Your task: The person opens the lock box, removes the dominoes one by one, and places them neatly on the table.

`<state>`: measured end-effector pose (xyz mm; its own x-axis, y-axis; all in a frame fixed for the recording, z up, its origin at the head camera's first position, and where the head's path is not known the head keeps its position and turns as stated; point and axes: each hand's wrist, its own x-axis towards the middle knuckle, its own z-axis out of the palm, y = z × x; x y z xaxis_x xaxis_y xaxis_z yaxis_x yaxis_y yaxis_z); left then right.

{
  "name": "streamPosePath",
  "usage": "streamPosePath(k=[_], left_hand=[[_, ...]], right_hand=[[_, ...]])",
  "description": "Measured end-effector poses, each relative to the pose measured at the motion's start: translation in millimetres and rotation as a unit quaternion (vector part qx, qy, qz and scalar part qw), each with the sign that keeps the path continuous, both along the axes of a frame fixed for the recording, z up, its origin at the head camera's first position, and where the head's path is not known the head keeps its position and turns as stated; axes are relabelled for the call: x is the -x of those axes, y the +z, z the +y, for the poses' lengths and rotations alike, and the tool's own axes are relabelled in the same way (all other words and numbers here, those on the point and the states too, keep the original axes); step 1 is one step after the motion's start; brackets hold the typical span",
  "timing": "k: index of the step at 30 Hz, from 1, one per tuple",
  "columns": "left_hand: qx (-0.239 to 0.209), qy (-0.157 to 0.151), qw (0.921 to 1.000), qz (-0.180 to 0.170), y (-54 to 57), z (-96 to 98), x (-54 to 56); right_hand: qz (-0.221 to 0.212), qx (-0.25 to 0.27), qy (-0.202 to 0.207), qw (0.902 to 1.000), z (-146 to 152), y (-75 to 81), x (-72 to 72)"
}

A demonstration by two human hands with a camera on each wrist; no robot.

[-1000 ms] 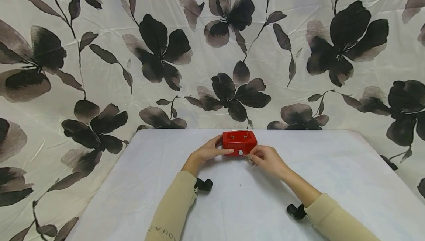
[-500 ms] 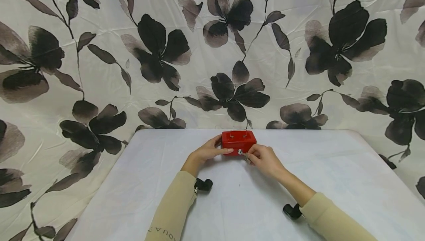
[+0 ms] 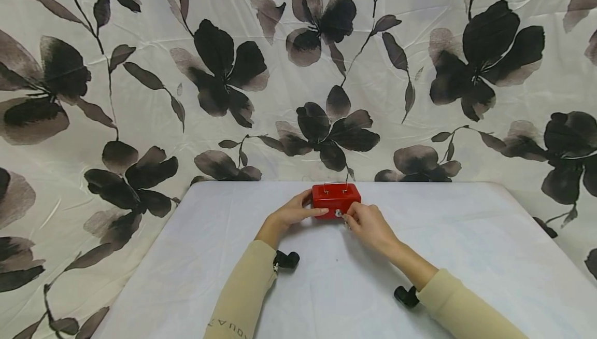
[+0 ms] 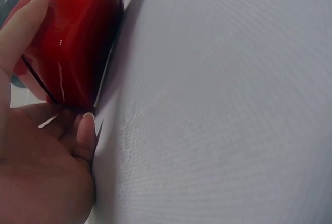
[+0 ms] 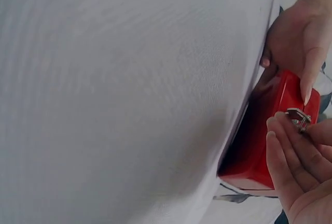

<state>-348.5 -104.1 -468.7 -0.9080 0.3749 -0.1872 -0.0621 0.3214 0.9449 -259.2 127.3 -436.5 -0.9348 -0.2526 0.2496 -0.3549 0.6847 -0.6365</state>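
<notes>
A small red cash box (image 3: pixel 328 201), lid down and its wire handle (image 3: pixel 335 184) raised, sits on the table. My left hand (image 3: pixel 295 211) grips its left end, thumb (image 4: pixel 26 24) along the front and fingers round the side. A round silver lock (image 3: pixel 338 213) is set in the front face. Just right of it, my right hand (image 3: pixel 368 223) pinches a small key (image 5: pixel 302 126) with a metal ring hanging from it. The key's tip is at the lock; how deep it is in the keyhole is hidden by the fingers.
A white cloth covers the table (image 3: pixel 326 287), whose far edge lies right behind the box. Beyond hangs a white curtain (image 3: pixel 410 12) with dark flowers. Black wrist cameras (image 3: pixel 287 260) are strapped below both hands.
My right hand has moved slightly left and up, bringing the key from beside the lock to the lock face. My left hand and the cash box have stayed put.
</notes>
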Motion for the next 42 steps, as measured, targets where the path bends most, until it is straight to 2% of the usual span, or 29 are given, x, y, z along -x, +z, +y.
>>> streamPosePath(k=[11,19,30,42], left_hand=[[-0.002,0.002,1.0000,0.005,-0.6,-0.7,0.6],[0.002,0.004,1.0000,0.004,-0.2,-0.4,0.1],[-0.001,0.008,1.0000,-0.002,-0.3,-0.1,1.9],[-0.001,0.006,1.0000,-0.008,-2.1,0.8,3.6]], right_hand=[[0.012,-0.023,-0.022,0.9994,-7.6,2.8,-3.9],[0.059,-0.051,-0.027,0.9965,-13.0,3.7,-7.5],[0.094,-0.055,-0.050,0.9928,-18.7,3.8,-8.4],[0.103,-0.056,-0.056,0.9915,-26.5,2.7,-9.6]])
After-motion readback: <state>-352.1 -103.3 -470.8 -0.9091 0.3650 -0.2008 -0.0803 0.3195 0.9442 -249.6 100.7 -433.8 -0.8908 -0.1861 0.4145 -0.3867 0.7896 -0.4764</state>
